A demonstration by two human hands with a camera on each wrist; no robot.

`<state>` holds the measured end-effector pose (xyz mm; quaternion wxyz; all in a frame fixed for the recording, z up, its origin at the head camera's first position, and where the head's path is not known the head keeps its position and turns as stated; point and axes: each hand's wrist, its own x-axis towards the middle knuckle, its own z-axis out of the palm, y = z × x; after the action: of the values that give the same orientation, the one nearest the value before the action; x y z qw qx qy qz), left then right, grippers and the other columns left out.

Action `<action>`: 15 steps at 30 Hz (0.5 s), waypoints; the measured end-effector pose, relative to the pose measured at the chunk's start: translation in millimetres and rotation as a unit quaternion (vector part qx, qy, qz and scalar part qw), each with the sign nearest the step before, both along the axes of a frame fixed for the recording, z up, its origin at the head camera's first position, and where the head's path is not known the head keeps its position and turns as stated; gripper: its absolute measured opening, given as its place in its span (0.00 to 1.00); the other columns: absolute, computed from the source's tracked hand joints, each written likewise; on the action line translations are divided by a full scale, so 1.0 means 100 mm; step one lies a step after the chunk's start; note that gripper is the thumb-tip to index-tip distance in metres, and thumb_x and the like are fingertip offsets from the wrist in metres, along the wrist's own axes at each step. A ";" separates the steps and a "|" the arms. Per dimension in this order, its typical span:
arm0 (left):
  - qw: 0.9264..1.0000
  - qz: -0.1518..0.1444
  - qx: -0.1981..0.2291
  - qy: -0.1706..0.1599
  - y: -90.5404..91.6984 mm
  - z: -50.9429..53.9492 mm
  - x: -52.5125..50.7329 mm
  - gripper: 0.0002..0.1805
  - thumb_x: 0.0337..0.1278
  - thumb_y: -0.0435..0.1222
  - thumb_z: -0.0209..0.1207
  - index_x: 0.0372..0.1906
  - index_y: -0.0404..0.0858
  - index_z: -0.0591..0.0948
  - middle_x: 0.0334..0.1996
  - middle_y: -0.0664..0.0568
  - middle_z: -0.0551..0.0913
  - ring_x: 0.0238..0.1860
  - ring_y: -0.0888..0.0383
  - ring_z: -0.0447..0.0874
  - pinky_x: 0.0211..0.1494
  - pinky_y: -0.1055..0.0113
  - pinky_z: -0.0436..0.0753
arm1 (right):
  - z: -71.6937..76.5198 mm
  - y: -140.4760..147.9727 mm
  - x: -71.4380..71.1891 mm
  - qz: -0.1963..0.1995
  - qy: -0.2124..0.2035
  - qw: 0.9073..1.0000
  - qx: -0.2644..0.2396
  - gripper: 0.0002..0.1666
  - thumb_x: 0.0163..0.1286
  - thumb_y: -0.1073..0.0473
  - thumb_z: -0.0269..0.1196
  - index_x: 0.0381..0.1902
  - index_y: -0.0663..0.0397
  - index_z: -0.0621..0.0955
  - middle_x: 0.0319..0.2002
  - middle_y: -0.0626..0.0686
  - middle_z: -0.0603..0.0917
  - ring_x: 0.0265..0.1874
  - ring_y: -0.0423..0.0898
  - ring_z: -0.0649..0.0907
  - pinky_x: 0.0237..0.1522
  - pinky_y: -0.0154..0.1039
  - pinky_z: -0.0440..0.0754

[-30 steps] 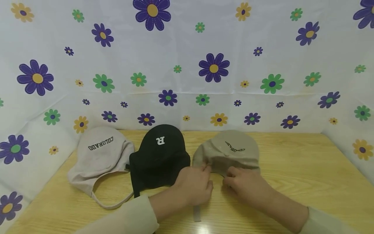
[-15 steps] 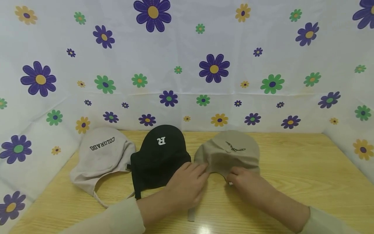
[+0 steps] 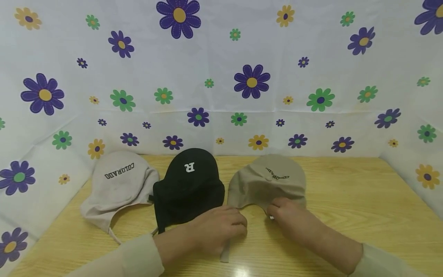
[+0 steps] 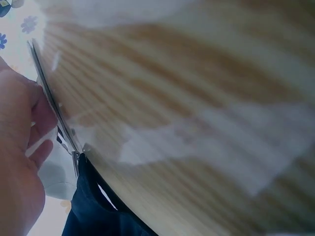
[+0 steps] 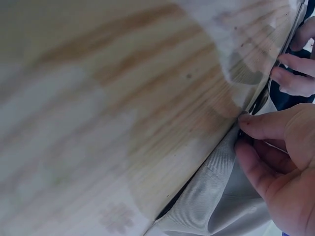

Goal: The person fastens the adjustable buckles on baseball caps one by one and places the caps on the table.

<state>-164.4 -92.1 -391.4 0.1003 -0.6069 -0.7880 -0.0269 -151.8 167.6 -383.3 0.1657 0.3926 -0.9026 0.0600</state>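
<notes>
A tan cap (image 3: 264,188) with curved lettering lies on the table at the right of the row. My right hand (image 3: 294,221) pinches its near edge; in the right wrist view, thumb and fingers (image 5: 258,164) meet at a dark part by the grey-looking cloth. A small white bit shows under those fingertips. My left hand (image 3: 218,229) is at the cap's strap (image 3: 225,254), whose loose end points toward me. In the left wrist view, curled fingers (image 4: 44,115) lie against the thin strap. Their exact contact is partly hidden.
A black cap (image 3: 190,196) with a white R lies left of the tan cap, close to my left forearm. Farther left is a pale COLORADO cap (image 3: 119,181) with a looped strap. Flowered cloth (image 3: 221,77) hangs behind the wooden table (image 3: 353,200).
My left hand has moved from the tan cap's left edge down and left along its strap. The strap's end has shifted slightly left. My right hand stays at the cap's near edge.
</notes>
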 end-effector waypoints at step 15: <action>0.999 -0.025 -0.016 -0.041 0.02 0.00 -0.01 0.17 0.43 0.35 0.60 0.44 0.49 0.80 0.38 0.62 0.76 0.38 0.64 0.70 0.46 0.72 0.71 | -0.01 0.09 0.05 0.040 0.124 0.991 0.027 0.08 0.53 0.65 0.71 0.26 0.50 0.82 0.30 0.43 0.83 0.33 0.42 0.77 0.37 0.37 0.74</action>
<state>-165.2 -90.2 -391.6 0.0568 -0.6261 -0.7766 -0.0415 -146.7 177.0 -384.7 0.2629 0.4369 -0.8602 -0.0066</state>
